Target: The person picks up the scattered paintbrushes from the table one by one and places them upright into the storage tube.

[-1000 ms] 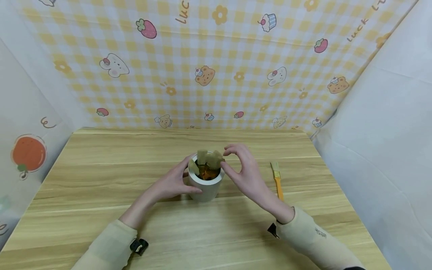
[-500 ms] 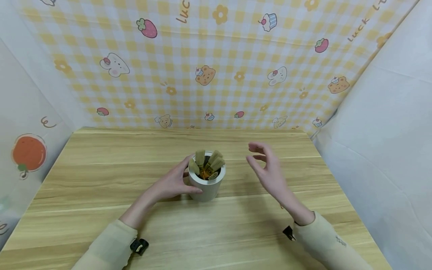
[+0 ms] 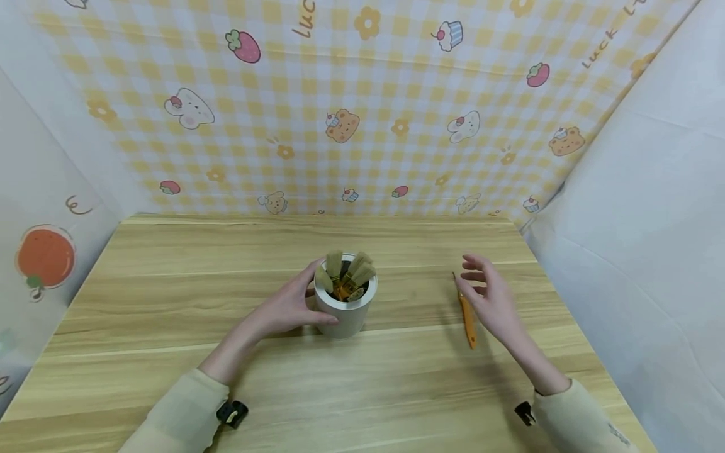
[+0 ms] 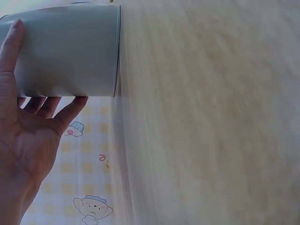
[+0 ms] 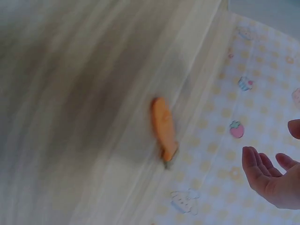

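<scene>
A white cylindrical cup (image 3: 343, 319) stands upright on the table, with several paintbrushes (image 3: 362, 274) in it, bristles up. My left hand (image 3: 290, 304) grips its side, thumb in front and fingers behind; the left wrist view shows the thumb and fingers against the smooth wall of the cup (image 4: 70, 51). On the right lies a single paintbrush (image 3: 467, 321) with an orange handle, its bristle end partly hidden. My right hand (image 3: 491, 299) is just right of and above this brush, fingers loosely bent, holding nothing. In the right wrist view the orange handle (image 5: 163, 123) looks blurred.
The wood-grain table (image 3: 238, 251) ends at the back against a yellow checked cloth (image 3: 362, 157). White cloth walls (image 3: 634, 220) stand at both sides. Each sleeve carries a small black clip (image 3: 232, 414).
My right hand has let go of a brush at the cup and moved right, to beside the lone paintbrush. The left hand keeps its grip on the cup.
</scene>
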`<state>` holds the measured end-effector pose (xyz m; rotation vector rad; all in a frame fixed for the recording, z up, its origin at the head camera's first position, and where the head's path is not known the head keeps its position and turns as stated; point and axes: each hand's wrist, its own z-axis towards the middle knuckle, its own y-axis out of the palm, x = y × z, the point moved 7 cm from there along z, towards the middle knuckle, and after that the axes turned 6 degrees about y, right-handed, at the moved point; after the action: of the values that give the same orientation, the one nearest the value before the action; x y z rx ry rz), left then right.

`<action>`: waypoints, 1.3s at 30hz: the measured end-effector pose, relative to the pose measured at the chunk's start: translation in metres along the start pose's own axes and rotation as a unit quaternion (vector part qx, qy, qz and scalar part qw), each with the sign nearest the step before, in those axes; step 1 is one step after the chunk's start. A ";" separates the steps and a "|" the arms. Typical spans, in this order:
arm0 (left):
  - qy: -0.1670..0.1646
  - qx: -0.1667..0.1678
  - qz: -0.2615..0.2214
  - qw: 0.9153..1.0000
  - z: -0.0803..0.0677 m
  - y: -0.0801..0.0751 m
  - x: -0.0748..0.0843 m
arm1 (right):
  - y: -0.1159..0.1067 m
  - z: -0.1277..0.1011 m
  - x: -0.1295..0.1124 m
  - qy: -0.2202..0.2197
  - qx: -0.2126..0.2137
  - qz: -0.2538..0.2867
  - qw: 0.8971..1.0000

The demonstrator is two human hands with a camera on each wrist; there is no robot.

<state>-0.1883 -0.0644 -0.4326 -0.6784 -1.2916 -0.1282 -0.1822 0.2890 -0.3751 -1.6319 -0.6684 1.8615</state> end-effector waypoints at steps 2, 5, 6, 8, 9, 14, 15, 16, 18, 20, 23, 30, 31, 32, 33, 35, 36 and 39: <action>-0.001 0.001 0.002 1.000 0.000 0.000 0.000 | -0.002 -0.001 0.010 0.013 -0.011 -0.016 1.000; -0.002 0.002 0.005 1.000 0.000 -0.001 -0.001 | -0.004 -0.001 0.022 0.027 -0.029 -0.035 0.999; -0.003 0.002 0.005 1.000 0.000 -0.001 -0.001 | -0.005 -0.001 0.025 0.028 -0.035 -0.042 0.998; -0.001 0.002 0.007 1.000 0.000 -0.001 -0.001 | -0.005 -0.001 0.033 0.037 -0.050 -0.051 0.997; 0.001 0.002 0.008 1.000 0.000 -0.001 0.000 | -0.005 -0.001 0.037 0.042 -0.057 -0.056 0.996; -0.003 0.002 0.010 1.000 -0.001 -0.001 -0.001 | 0.002 -0.001 0.055 0.080 -0.105 -0.067 0.989; -0.001 0.001 0.008 1.000 -0.001 -0.001 -0.001 | 0.004 -0.001 0.058 0.087 -0.116 -0.064 0.987; -0.001 0.001 0.008 1.000 -0.001 -0.001 -0.001 | 0.006 -0.001 0.060 0.094 -0.126 -0.062 0.986; 0.000 0.000 0.006 1.000 0.000 -0.001 -0.001 | 0.009 -0.001 0.065 0.106 -0.144 -0.058 0.982; 0.002 -0.003 0.004 1.000 0.000 0.000 0.000 | 0.012 -0.001 0.069 0.115 -0.154 -0.061 0.979; 0.001 -0.004 0.002 1.000 0.000 0.000 0.000 | 0.014 -0.002 0.071 0.120 -0.164 -0.069 0.977; -0.005 -0.005 0.002 1.000 0.000 0.000 -0.001 | 0.018 0.000 0.074 0.122 -0.173 -0.089 0.973; -0.006 -0.005 0.002 1.000 0.000 0.000 -0.001 | 0.019 0.000 0.074 0.121 -0.173 -0.094 0.973; -0.007 -0.005 0.002 1.000 0.000 0.000 -0.001 | 0.020 0.001 0.074 0.121 -0.175 -0.093 0.973; -0.007 -0.005 0.002 1.000 0.000 0.000 -0.001 | 0.021 0.000 0.075 0.125 -0.177 -0.088 0.972; -0.005 -0.006 0.003 1.000 0.000 0.000 0.000 | 0.023 0.001 0.075 0.131 -0.181 -0.086 0.971; -0.004 -0.006 0.004 1.000 0.000 0.000 0.000 | 0.024 0.001 0.075 0.132 -0.184 -0.085 0.970; -0.002 -0.009 0.002 1.000 0.001 0.000 0.000 | 0.026 0.000 0.076 0.142 -0.193 -0.081 0.968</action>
<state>-0.1887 -0.0639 -0.4321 -0.6974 -1.2930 -0.1354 -0.1919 0.3240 -0.4465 -1.9704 -1.0479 1.4041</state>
